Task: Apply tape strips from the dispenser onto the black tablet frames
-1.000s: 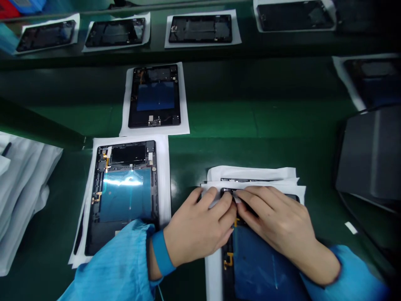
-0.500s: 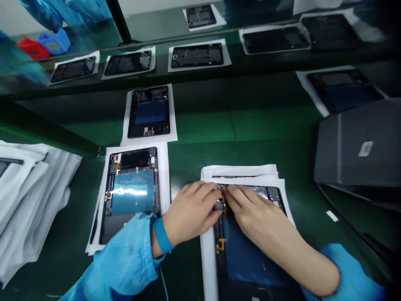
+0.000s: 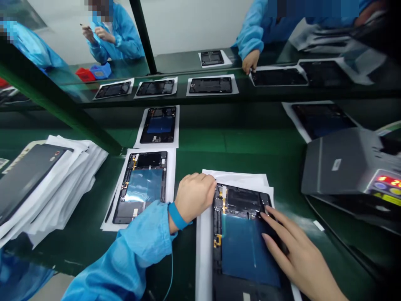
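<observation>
An opened tablet point(image 3: 244, 244), with black inner parts, a blue film over its middle and orange flex cables, lies on white sheets point(image 3: 203, 255) in front of me. My left hand point(image 3: 196, 196), with a blue band at the wrist, is closed at the tablet's upper left corner. Its fingertips are hidden, so I cannot see what they grip. My right hand point(image 3: 291, 246) is open over the tablet's right side, fingers apart, the tips at or just above its upper right part. A second opened tablet point(image 3: 142, 188) lies left of my left hand.
Another tablet point(image 3: 158, 125) lies beyond on white paper. A stack of white sheets point(image 3: 72, 179) with a dark panel point(image 3: 34, 175) stands left. At right is a grey device point(image 3: 341, 163) with a lit display and cable. Several tablets line the shelf point(image 3: 175, 100); co-workers are behind it.
My left hand has moved off the tablet's flex cable to its upper left corner and closed. My right hand has drawn back rightward, its fingers spreading. The camera view has tilted up.
</observation>
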Demonstrator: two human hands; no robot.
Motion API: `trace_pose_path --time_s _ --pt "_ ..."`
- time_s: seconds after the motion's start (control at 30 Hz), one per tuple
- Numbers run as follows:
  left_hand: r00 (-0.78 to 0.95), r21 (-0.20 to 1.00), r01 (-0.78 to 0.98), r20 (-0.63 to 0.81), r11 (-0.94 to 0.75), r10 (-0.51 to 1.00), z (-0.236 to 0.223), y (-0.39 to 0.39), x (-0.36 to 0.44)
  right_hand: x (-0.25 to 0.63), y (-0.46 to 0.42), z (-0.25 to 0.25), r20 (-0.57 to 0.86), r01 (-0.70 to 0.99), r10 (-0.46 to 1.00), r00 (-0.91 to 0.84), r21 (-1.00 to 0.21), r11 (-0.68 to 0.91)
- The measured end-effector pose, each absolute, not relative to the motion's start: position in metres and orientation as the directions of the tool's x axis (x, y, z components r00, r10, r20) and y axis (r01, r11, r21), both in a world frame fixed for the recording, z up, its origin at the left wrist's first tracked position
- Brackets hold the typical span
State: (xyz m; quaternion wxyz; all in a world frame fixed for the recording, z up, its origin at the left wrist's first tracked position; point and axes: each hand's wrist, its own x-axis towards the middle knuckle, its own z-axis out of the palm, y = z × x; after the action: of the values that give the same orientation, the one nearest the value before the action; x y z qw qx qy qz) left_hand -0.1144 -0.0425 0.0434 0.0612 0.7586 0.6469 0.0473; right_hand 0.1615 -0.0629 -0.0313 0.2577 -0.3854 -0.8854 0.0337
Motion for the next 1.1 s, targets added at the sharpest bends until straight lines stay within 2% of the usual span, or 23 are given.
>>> trace_pose_path --time_s 0.1,0.2,0.3,0.47,0.63,0.73,0.83,0.97,1.0,1.07,1.1 --pt "0.071 0.059 0.996 -0.033 -0.069 0.997 0.062 -0.029 -0.141 0.16 -0.062 -0.034 0.432 0.652 0.698 -0.571 -0.278 0.705" --pt "-0.112 -0.072 0.991 -0.032 0.11 0.993 0.087 -0.002 -0.197 0.163 -0.061 -0.038 0.423 0.645 0.705 -0.569 -0.303 0.702" --pt "-0.221 -0.167 0.966 -0.127 0.199 0.967 0.102 0.025 -0.262 0.165 -0.061 -0.042 0.427 0.637 0.702 -0.571 -0.31 0.706" --pt "-0.182 -0.206 0.972 -0.356 0.113 0.916 0.089 0.048 -0.325 0.167 -0.058 -0.049 0.452 0.623 0.681 -0.577 -0.295 0.724" --pt "-0.141 -0.238 0.97 -0.368 0.053 0.919 0.064 0.051 -0.337 0.169 -0.056 -0.054 0.453 0.621 0.703 -0.549 -0.342 0.705" --pt "-0.152 -0.277 0.959 -0.342 0.055 0.928 0.065 0.052 -0.341 0.169 -0.056 -0.053 0.431 0.629 0.726 -0.536 -0.37 0.684" --pt "-0.119 -0.3 0.953 -0.293 0.027 0.949 0.086 0.053 -0.331 0.163 -0.054 -0.046 0.444 0.645 0.724 -0.529 -0.345 0.682" --pt "0.067 -0.281 0.952 -0.189 -0.119 0.98 0.125 0.022 -0.261 0.15 -0.052 -0.027 0.469 0.648 0.701 -0.538 -0.302 0.699" --pt "0.137 -0.266 0.949 -0.142 -0.171 0.98 0.131 0.002 -0.236 0.148 -0.051 -0.023 0.468 0.652 0.699 -0.541 -0.292 0.7" --pt "0.341 -0.197 0.928 0.113 -0.315 0.933 0.131 -0.051 -0.184 0.147 -0.049 -0.017 0.48 0.67 0.695 -0.534 -0.26 0.695" --pt "0.452 -0.129 0.891 0.19 -0.434 0.871 0.125 -0.08 -0.16 0.149 -0.048 -0.015 0.498 0.686 0.695 -0.519 -0.242 0.686"
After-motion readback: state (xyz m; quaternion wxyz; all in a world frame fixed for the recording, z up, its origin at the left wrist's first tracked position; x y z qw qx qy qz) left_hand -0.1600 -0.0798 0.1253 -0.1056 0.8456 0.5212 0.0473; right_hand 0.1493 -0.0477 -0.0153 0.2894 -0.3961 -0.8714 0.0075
